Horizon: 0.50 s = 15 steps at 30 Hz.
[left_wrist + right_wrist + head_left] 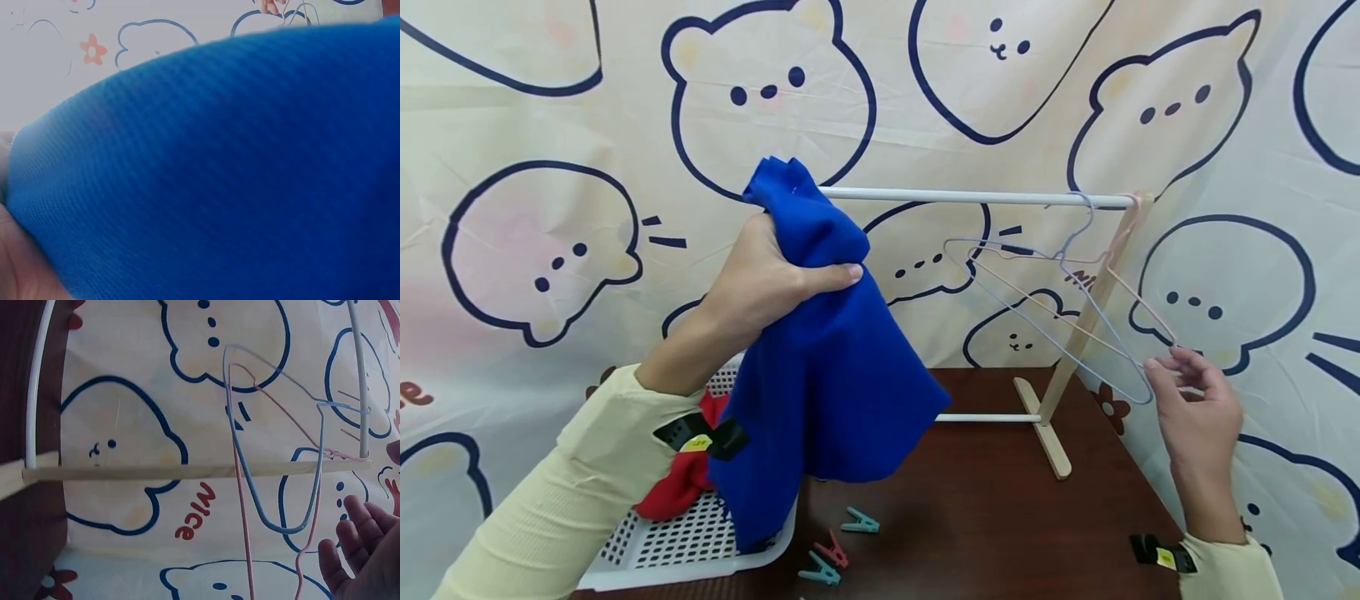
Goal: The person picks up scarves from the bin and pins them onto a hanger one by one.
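Observation:
A folded piece of blue cloth hangs from my left hand, which grips it near its top with the thumb across the front. The cloth fills most of the left wrist view, and its full shape is hidden by folds. My right hand is beside the outer corners of two wire hangers, a blue hanger and a pink hanger. Its fingers are loosely bent with nothing between them; in the right wrist view the fingers appear apart from the wire. Both hangers hook over the rack's white top bar.
A white basket at the left contains red cloth. Several clothespins, including a red clothespin and a teal clothespin, lie on the brown table. The rack's wooden post stands at the right, before a patterned curtain.

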Motion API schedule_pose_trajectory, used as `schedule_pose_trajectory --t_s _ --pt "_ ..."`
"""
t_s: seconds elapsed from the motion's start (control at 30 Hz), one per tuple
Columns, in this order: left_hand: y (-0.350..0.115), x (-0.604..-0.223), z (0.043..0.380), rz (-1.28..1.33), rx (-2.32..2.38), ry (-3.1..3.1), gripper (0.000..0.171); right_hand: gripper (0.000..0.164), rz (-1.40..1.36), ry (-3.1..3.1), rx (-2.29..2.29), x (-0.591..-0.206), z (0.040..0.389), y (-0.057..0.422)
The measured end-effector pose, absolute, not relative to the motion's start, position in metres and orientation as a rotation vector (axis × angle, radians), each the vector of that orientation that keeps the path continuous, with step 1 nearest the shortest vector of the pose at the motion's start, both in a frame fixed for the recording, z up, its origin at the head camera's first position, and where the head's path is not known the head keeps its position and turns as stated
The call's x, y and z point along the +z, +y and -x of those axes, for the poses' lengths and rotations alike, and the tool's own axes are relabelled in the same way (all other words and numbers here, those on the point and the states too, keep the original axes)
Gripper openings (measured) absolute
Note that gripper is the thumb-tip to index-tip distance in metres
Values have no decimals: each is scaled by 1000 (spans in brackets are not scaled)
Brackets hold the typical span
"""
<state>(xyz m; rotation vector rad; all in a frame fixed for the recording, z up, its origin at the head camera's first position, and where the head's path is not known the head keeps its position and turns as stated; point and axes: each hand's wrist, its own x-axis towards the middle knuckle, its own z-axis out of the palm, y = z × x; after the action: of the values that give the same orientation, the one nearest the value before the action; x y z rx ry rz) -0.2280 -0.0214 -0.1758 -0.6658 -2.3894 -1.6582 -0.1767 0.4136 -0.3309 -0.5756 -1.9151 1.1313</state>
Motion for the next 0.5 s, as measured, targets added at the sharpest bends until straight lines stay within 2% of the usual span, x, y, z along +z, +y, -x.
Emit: schedule_pose_trajectory --t_s 0.27,0.5 --pt "-27 -178 224 625 -1631 -2432 91 63 477 -2240 899 -327 190 418" --pt "-28 -181 226 607 -1620 -2443 89 65 377 -2350 831 -328 189 420"
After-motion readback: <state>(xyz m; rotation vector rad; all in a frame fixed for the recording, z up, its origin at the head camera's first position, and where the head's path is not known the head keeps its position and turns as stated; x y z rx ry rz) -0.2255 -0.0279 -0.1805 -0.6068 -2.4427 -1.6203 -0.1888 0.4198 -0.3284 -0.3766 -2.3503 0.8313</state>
